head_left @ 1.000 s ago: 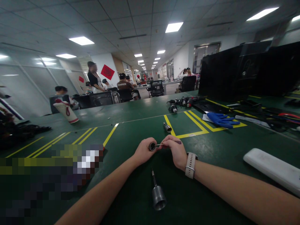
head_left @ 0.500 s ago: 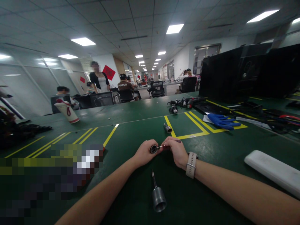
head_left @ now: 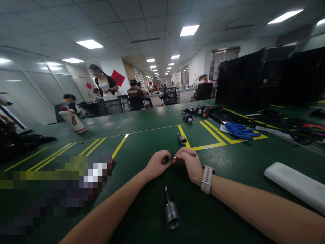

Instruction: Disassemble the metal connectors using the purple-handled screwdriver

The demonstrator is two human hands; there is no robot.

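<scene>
My left hand (head_left: pixel 156 165) is wrapped around a small hollow metal cylinder (head_left: pixel 166 160), its round open end facing me. Close beside it, my right hand (head_left: pixel 188 162) pinches a thin metal-shafted tool with a purplish handle (head_left: pixel 193 155); its exact kind is unclear. The shaft (head_left: pixel 173 158) points left at the cylinder's rim, and I cannot tell whether it touches. Below the hands lies a larger metal cup-shaped part with a narrow stem (head_left: pixel 172 215), stem pointing away. Beyond them, a similar smaller metal part (head_left: pixel 181 138) rests on its side on the green table (head_left: pixel 142 149).
At right are a white elongated block (head_left: pixel 291 184) and a blue-and-white glove (head_left: pixel 241 131). Dark tool-like items (head_left: pixel 195 113) and a black case (head_left: pixel 243 81) sit farther back. A paper cup (head_left: pixel 73 119) stands tilted at left. People sit and stand beyond the table.
The tool's shaft has drawn back right, from across the cylinder's opening to its rim. Both hands stay nearly in place. In the background, the standing person has shifted left and turned.
</scene>
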